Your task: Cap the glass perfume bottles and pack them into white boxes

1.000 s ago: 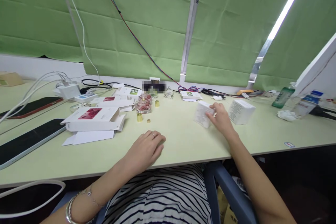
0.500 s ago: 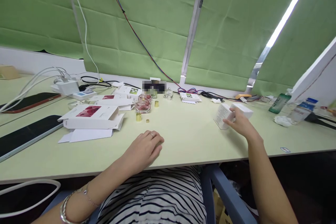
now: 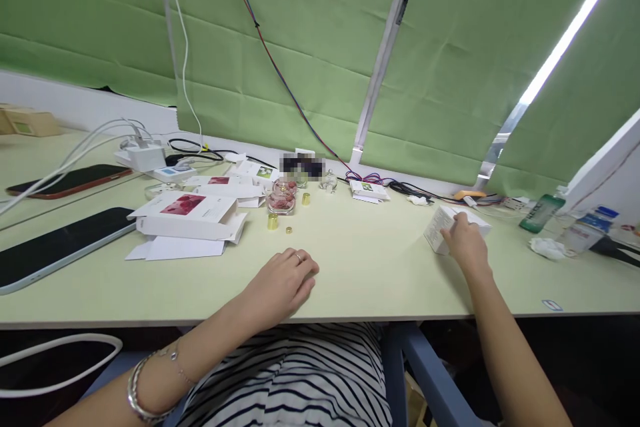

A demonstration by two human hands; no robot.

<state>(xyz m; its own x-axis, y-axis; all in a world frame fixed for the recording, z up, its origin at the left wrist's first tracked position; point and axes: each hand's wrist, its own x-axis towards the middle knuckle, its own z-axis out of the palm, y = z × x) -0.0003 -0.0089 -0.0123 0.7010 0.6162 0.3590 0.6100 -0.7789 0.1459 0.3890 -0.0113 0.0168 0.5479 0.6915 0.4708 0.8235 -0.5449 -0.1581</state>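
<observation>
My left hand [image 3: 283,283] rests palm down near the table's front edge, fingers loosely bent, nothing in it. At the right, my right hand [image 3: 466,243] grips a small white carton [image 3: 439,230] standing on the table, with fine print on its side. Part of the carton is hidden behind the fingers. Ahead of my left hand are a gold cap [image 3: 273,221], a second gold cap [image 3: 306,199] and a tiny gold ring-like piece [image 3: 289,230]. Beside them sit clear glass bottles with pink contents [image 3: 281,203], and a clear bottle [image 3: 328,181] stands farther back.
Flattened white cartons with red pictures [image 3: 187,213] lie at the left, near a dark-screened phone [image 3: 65,243] and a charger with white cables [image 3: 146,157]. A green bottle [image 3: 543,212], crumpled tissue [image 3: 547,248] and a blue-capped bottle [image 3: 585,230] are at far right.
The view has shifted a little. My right hand has closed in around the white carton, which has turned slightly and moved a bit right; its top now looks flat. My left hand stays put.
</observation>
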